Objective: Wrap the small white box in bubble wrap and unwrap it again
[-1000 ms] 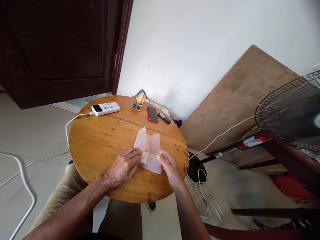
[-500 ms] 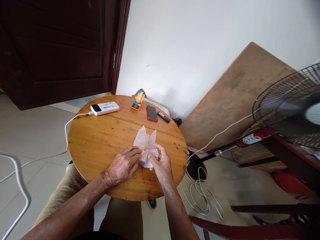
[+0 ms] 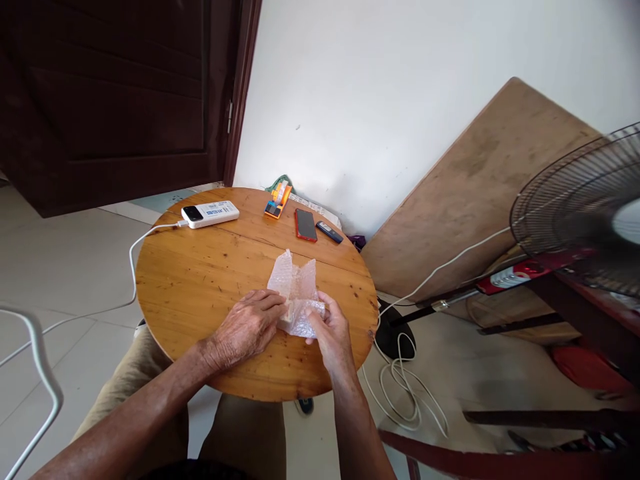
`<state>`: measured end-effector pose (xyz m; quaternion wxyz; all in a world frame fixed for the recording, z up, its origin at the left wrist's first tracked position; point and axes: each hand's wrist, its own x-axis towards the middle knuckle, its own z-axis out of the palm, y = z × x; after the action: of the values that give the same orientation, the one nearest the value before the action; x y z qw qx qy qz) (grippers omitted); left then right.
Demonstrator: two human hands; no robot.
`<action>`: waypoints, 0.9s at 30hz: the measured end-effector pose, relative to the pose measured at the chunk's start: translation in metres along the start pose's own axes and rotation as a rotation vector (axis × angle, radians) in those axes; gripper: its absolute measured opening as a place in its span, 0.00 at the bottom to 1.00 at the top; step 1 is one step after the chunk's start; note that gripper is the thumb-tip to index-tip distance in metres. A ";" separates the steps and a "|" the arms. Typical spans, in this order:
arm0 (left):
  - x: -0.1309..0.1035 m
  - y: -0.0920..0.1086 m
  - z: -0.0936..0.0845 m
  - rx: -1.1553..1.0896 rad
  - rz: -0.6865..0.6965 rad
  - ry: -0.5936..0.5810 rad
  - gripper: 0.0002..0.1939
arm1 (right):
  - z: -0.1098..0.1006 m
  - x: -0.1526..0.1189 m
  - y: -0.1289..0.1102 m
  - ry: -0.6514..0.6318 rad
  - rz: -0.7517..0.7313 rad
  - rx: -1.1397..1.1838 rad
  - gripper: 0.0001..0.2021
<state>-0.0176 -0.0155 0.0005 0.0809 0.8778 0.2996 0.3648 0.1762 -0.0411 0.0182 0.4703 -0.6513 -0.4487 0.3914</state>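
A piece of clear bubble wrap (image 3: 303, 283) lies on the round wooden table (image 3: 200, 280), its far edges standing up in two peaks. My left hand (image 3: 253, 323) rests palm down with its fingers together, their tips pressing on the wrap's left side. On the right, my right hand (image 3: 330, 328) pinches the near right flap between thumb and fingers. Something pale shows under the wrap near my left fingertips, too covered to make out.
Toward the back of the table are a white power bank (image 3: 210, 214) with a cable, an orange tape dispenser (image 3: 278, 200), a red-edged phone (image 3: 305, 225) and a dark small device (image 3: 329, 232). A fan (image 3: 580, 200) stands at right.
My right hand has moved slightly right, drawing the near flap of bubble wrap outward with it. My left hand stays nearly where it was.
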 end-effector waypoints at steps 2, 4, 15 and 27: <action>0.000 0.000 0.000 0.010 0.007 0.007 0.16 | -0.002 0.003 0.004 -0.025 -0.004 -0.086 0.33; -0.001 0.000 0.001 0.021 0.003 0.016 0.16 | 0.000 0.007 0.006 -0.030 -0.059 -0.169 0.33; 0.005 0.006 -0.006 0.095 -0.028 -0.049 0.14 | 0.014 0.018 -0.003 -0.024 -0.179 -0.334 0.25; 0.009 0.008 -0.008 0.042 -0.049 -0.154 0.16 | 0.032 0.015 -0.018 -0.086 -0.082 0.102 0.29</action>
<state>-0.0141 -0.0168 0.0144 0.0942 0.8973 0.3213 0.2877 0.1466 -0.0158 0.0266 0.4990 -0.5901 -0.4744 0.4217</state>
